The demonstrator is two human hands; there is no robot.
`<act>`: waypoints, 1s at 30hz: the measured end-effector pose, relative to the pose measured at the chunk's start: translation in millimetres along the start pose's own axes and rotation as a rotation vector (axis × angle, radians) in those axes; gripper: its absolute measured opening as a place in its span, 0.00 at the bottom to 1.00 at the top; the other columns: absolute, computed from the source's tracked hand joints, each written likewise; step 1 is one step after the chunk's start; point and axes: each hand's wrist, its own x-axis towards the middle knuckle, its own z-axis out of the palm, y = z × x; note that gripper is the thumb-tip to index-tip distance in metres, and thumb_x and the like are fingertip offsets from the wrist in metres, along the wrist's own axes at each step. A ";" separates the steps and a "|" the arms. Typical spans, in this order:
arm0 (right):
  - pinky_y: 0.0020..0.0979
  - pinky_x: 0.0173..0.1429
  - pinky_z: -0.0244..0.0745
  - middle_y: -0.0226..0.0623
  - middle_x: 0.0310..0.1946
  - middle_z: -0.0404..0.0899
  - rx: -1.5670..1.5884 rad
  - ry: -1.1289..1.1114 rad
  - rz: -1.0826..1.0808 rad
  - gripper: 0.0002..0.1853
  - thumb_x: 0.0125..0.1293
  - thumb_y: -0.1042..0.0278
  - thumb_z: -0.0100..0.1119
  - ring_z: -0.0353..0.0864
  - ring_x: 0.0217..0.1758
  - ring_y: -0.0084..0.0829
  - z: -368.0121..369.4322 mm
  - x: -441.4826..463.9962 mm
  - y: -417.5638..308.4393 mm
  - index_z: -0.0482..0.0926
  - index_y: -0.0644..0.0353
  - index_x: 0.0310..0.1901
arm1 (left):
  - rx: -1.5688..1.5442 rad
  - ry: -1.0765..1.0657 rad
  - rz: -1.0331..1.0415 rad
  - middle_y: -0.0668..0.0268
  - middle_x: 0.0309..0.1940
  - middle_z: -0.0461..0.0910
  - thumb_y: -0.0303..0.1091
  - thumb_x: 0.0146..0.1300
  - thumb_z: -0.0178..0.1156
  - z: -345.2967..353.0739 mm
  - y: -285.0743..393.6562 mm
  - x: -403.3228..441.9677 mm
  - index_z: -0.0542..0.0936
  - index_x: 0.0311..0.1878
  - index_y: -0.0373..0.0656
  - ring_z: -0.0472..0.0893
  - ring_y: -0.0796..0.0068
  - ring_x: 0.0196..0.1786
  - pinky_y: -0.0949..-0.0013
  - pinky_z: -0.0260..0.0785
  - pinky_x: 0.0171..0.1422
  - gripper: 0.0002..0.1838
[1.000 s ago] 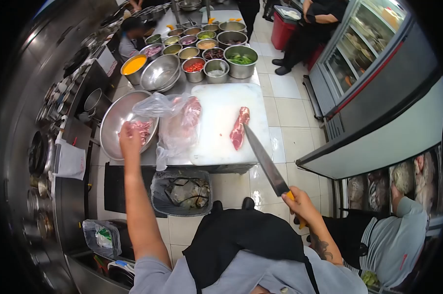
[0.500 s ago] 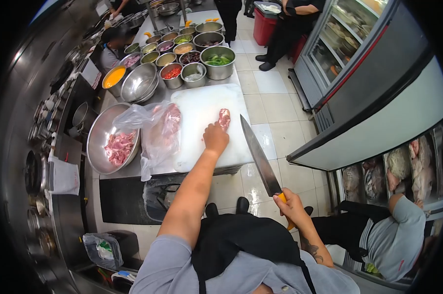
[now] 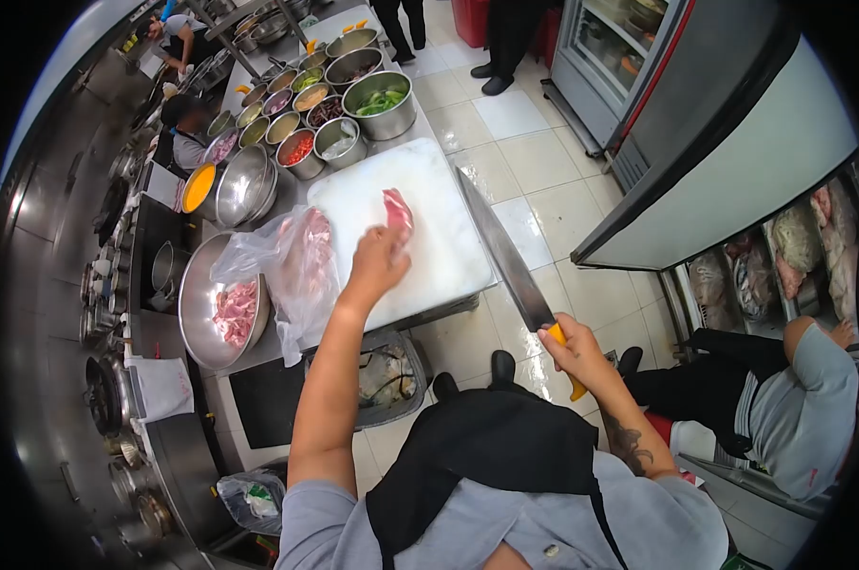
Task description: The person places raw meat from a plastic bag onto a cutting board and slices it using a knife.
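On the white cutting board (image 3: 353,204) lies a piece of raw meat (image 3: 397,211), pink and red with a pale edge. My left hand (image 3: 380,258) is closed at its near end; the fingers are slightly blurred and partly cover the meat. My right hand (image 3: 581,353) grips the yellow handle of a large knife (image 3: 507,261). Its long blade points away from me, off the right edge of the board and over the floor. Left of the board, a clear plastic bag (image 3: 301,275) holds more raw meat. Cut pieces of meat (image 3: 235,313) lie in a wide steel bowl (image 3: 199,328).
Several steel pots of ingredients, including green vegetables (image 3: 380,102) and chopped red peppers (image 3: 299,147), stand behind the board. Stacked steel bowls (image 3: 244,185) are at their left. An open chest freezer lid (image 3: 714,204) rises at right, with a co-worker (image 3: 790,418) beside it. A lined bin (image 3: 391,380) stands below.
The meat now shows a smoother pink and red side, and my left hand has shifted on it. The knife remains in my right hand beside the board. The view has turned slightly.
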 end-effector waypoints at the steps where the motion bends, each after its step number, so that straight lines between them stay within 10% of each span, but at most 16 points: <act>1: 0.27 0.24 0.70 0.31 0.22 0.77 -0.015 -0.018 -0.008 0.16 0.77 0.64 0.63 0.74 0.18 0.20 1.3 3.3 -2.6 0.77 0.71 0.53 | 0.072 0.066 0.097 0.50 0.51 0.82 0.37 0.60 0.69 11.9 -9.2 -17.0 0.83 0.63 0.45 0.80 0.47 0.55 0.49 0.74 0.62 0.26; 6: 0.27 0.24 0.69 0.32 0.23 0.78 0.003 -0.071 0.004 0.17 0.77 0.63 0.63 0.74 0.19 0.20 12.2 8.1 -6.4 0.77 0.71 0.55 | -0.103 0.326 -0.380 0.44 0.51 0.82 0.44 0.62 0.71 16.3 -55.5 -44.7 0.82 0.62 0.33 0.83 0.46 0.53 0.52 0.77 0.60 0.31; 16: 0.27 0.25 0.71 0.33 0.26 0.80 -0.015 -0.097 0.006 0.16 0.77 0.63 0.63 0.76 0.20 0.20 26.3 9.8 -2.4 0.77 0.70 0.54 | 0.082 0.176 -0.305 0.45 0.38 0.84 0.41 0.54 0.74 88.6 -9.3 -17.2 0.81 0.41 0.33 0.84 0.46 0.41 0.50 0.77 0.51 0.21; 22: 0.27 0.25 0.72 0.33 0.25 0.80 0.001 -0.012 0.017 0.14 0.77 0.63 0.63 0.76 0.20 0.20 15.7 0.1 -1.1 0.77 0.68 0.48 | -0.705 0.155 -0.660 0.67 0.28 0.78 0.30 0.56 0.68 68.1 -2.1 17.6 0.76 0.37 0.41 0.78 0.71 0.29 0.68 0.72 0.37 0.10; 30: 0.23 0.23 0.68 0.25 0.23 0.74 0.106 0.096 0.035 0.08 0.77 0.67 0.63 0.73 0.18 0.16 8.4 1.2 9.2 0.78 0.63 0.48 | -1.176 -0.138 -0.338 0.72 0.33 0.80 0.22 0.61 0.64 -38.4 44.5 61.6 0.78 0.42 0.44 0.78 0.83 0.32 0.77 0.70 0.35 0.09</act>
